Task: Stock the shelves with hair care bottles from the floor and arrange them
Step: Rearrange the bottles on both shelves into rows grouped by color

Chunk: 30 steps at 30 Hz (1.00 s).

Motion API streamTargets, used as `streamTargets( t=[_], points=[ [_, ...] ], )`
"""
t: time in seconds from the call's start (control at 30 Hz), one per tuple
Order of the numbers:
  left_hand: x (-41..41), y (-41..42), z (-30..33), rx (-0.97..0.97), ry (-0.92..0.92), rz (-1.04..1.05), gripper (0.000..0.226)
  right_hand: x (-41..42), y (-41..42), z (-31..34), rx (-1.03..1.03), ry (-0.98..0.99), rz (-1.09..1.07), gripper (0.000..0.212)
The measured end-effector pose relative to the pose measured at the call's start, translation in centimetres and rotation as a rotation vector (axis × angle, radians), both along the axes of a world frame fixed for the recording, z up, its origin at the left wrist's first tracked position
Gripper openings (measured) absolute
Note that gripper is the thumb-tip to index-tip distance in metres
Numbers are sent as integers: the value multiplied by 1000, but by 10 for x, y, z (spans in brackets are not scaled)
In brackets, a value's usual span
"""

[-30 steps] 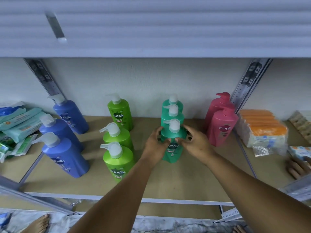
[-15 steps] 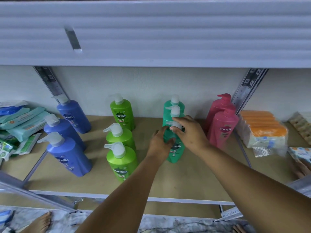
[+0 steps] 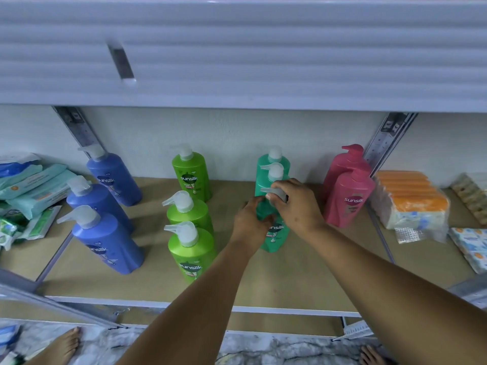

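Right hand (image 3: 296, 204) curled over white pump head (image 3: 275, 192) of front teal bottle (image 3: 274, 233), grasping it. Left hand (image 3: 253, 219) wrapped around same bottle's shoulder, steadying the body. Bottle upright on shelf (image 3: 303, 275), front of a three-deep teal row; two more teal bottles (image 3: 272, 169) just behind, touching or nearly so.

Likely step: turning the nozzle to match the rows.

Risks: twisting the pump too hard, likely spinning the whole bottle and label off front; pushing back, knocking the teal pair behind; right elbow swinging out, clipping pink bottles (image 3: 347, 196) just beside. Tall narrow bottles, top-heavy with pumps, tip easily.

Room: open shelf between teal row and green bottles (image 3: 191, 248), wider gap than on pink side. Bare shelf in front up to white front edge (image 3: 263, 309); drop to floor past it. Blue bottles (image 3: 105, 241) well apart at left. Orange packs (image 3: 411, 198) beyond shelf upright at right. Upper shelf low overhead, limited lift room.
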<state>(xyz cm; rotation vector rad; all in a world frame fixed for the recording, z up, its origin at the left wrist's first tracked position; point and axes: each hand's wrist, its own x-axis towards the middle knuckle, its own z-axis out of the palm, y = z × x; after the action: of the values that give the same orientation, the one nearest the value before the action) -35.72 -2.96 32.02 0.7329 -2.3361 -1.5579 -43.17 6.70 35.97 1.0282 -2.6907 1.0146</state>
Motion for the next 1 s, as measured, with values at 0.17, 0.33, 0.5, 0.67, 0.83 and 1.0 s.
streamTargets(
  t=[0.17, 0.33, 0.5, 0.67, 0.83, 1.0],
  points=[
    [0, 0, -2, 42, 14, -4, 49, -3, 2, 0, 15, -5, 33, 24],
    [-4, -8, 6, 31, 15, 55, 41, -17, 5, 10, -107, -149, 22, 42],
    [-24, -27, 20, -125, 1, 52, 36, -57, -8, 23, 47, -103, 18, 38],
    [-47, -43, 24, -115, -39, -1, 42, -79, -21, 22, 108, -196, 87, 49],
    [-60, -49, 21, -78, -104, -85, 43, -85, -27, 20, 120, -154, 139, 42],
    [-63, -47, 15, -131, -93, -33, 36, -81, -27, 17, 97, -70, 135, 24]
  ],
)
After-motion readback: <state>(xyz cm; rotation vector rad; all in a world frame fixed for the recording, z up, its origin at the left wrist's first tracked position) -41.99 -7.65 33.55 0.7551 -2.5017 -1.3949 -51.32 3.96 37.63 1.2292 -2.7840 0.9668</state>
